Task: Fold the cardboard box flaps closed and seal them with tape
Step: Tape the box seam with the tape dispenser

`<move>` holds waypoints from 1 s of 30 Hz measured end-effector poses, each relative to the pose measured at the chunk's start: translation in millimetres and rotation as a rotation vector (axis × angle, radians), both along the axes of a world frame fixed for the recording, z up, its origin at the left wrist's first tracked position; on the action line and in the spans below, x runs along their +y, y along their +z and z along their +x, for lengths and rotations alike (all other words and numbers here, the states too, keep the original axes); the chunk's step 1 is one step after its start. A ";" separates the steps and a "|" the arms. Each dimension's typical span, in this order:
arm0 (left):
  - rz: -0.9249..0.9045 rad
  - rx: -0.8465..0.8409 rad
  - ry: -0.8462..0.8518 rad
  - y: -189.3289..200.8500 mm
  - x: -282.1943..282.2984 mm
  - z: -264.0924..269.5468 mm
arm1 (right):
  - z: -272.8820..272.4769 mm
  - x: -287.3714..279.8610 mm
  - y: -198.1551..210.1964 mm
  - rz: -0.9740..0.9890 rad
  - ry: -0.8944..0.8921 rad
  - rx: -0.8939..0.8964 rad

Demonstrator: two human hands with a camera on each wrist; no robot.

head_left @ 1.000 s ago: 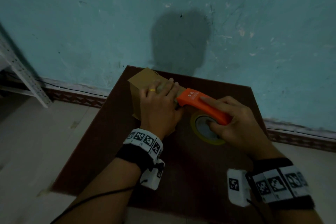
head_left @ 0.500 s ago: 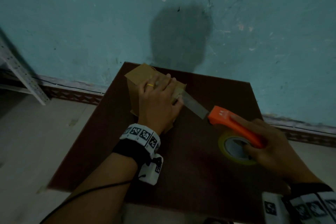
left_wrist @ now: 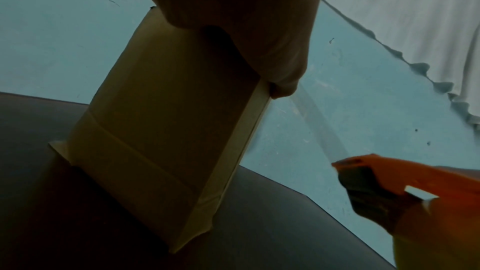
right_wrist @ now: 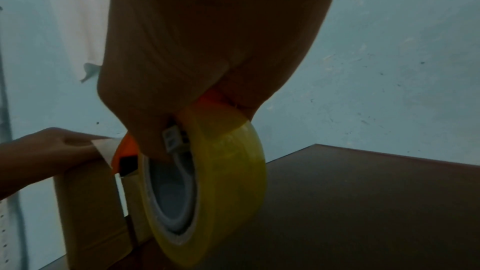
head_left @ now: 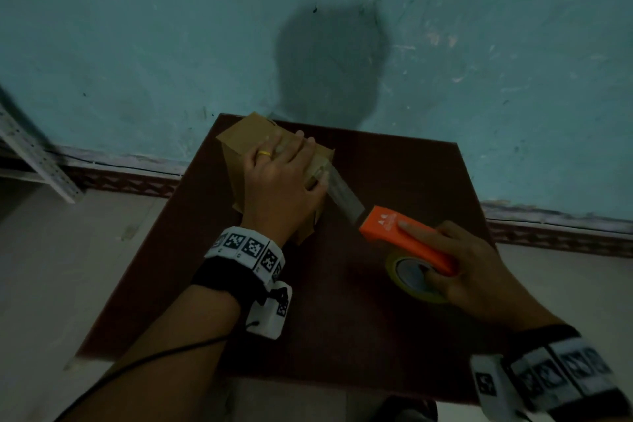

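A small brown cardboard box (head_left: 243,144) stands at the far left of a dark brown table (head_left: 342,336), its flaps folded shut. My left hand (head_left: 284,178) lies flat on the box top with straight fingers, and its thumb (left_wrist: 283,81) presses the box's right edge. My right hand (head_left: 469,271) grips an orange tape dispenser (head_left: 407,243) carrying a yellow tape roll (right_wrist: 226,176), right of the box. A strip of clear tape (head_left: 344,195) stretches from the box's top edge to the dispenser. The box's side (left_wrist: 161,130) shows tape across its lower part.
The table stands against a teal wall (head_left: 308,27). A metal shelf post (head_left: 30,154) rises at the left over a pale floor (head_left: 68,267). Bare tabletop lies in front of the box and between my arms.
My right hand pulled the dispenser away from the box toward the right and nearer to me, drawing out a strip of tape. My left hand stayed on the box top.
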State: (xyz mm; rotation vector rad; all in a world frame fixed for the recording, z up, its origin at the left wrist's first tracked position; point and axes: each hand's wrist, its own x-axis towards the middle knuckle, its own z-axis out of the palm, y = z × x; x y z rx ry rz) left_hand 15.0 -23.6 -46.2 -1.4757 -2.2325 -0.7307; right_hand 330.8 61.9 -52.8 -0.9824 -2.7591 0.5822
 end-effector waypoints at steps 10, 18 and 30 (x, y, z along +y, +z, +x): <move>-0.177 -0.008 -0.110 7.2 -8.4 -10.9 | -39.9 -4.4 0.9 -0.005 0.011 -0.125; -0.367 0.012 -0.149 25.9 -15.3 -16.6 | -81.7 -10.5 2.3 0.009 0.018 -0.210; -0.623 0.091 -0.257 52.3 -17.2 -36.2 | -102.1 -7.0 7.1 0.111 0.100 -0.201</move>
